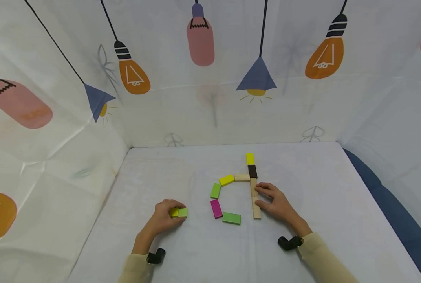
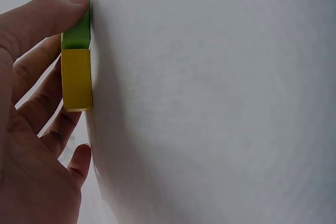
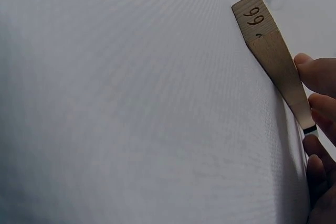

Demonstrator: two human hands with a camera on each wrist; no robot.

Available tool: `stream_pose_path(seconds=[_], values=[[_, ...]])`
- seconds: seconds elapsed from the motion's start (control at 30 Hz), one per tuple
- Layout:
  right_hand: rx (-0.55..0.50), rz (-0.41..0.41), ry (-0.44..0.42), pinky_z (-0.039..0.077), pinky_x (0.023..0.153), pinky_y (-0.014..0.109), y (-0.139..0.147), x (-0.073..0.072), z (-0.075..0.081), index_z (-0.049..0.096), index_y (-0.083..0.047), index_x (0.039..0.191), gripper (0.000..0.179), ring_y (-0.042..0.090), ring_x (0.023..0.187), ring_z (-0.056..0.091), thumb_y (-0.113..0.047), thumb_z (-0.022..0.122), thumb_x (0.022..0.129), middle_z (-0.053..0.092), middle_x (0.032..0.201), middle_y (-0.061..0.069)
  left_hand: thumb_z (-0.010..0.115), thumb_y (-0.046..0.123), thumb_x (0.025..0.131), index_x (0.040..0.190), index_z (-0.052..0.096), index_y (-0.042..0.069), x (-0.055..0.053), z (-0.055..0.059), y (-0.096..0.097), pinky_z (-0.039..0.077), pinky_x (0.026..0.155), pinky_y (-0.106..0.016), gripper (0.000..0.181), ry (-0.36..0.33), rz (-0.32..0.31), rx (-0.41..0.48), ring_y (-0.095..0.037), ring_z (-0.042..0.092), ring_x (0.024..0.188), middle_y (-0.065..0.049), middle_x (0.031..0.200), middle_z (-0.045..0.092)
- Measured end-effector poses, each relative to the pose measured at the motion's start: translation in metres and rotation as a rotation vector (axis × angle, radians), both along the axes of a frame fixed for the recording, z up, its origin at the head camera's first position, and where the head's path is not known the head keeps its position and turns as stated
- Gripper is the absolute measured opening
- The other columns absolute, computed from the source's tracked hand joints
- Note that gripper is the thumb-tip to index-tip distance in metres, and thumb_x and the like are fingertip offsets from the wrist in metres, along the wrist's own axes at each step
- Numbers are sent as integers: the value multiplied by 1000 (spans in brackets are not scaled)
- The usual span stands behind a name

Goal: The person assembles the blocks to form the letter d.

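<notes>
On the left of the white table, my left hand point(image 1: 162, 216) pinches a green block point(image 2: 76, 32) and a yellow block point(image 2: 77, 80), set end to end. The thumb lies on the green one, with fingers behind both. My right hand point(image 1: 279, 204) touches the right side of a column of blocks with its thumb and fingertips. Two plain wooden blocks point(image 1: 256, 211) form the column's lower part, below a black block point(image 1: 252, 171) and a yellow block point(image 1: 250, 158). In the right wrist view, the fingers rest along the plain wooden blocks point(image 3: 281, 64), whose near end is marked with digits.
Left of the column, a curve of blocks runs from a plain block point(image 1: 242, 178) through yellow point(image 1: 226, 180), green point(image 1: 215, 191) and magenta point(image 1: 216, 208) to a lower green block point(image 1: 231, 218). Behind the table point(image 1: 182, 169) hangs a printed cloth point(image 1: 161, 114). Something blue point(image 1: 390, 204) lies beyond the right edge.
</notes>
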State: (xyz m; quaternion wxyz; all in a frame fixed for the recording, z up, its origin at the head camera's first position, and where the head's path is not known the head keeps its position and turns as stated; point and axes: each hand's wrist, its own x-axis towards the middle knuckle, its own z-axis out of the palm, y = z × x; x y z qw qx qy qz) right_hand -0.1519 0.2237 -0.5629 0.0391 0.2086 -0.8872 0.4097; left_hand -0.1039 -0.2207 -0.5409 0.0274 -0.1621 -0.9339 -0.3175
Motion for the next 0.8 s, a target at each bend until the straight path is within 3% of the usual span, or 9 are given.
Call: stream_pose_path(seconds=[0.47,0.67,0.8], values=[[-5,6,15,47,107,56,0,0,0,69,-3,132,48,36,133,55,-18,82,88,61,138,11,90,19,77,106,77,22,-2,5,4,40,95,-49,32,23,-25,-7,-15,63,103,10,106,74],[-1,6,1,47,108,55,0,0,0,69,-4,132,48,36,133,55,-19,82,88,61,139,11,89,17,80,110,75,17,-6,14,11,54,90,-35,33,27,-88,35,-11,63,97,7,107,72],[3,5,12,47,107,56,0,-1,0,70,-4,131,47,36,132,55,-19,82,88,61,138,11,88,17,82,111,74,16,-7,20,18,57,84,-31,33,13,-111,55,-13,63,94,8,107,71]])
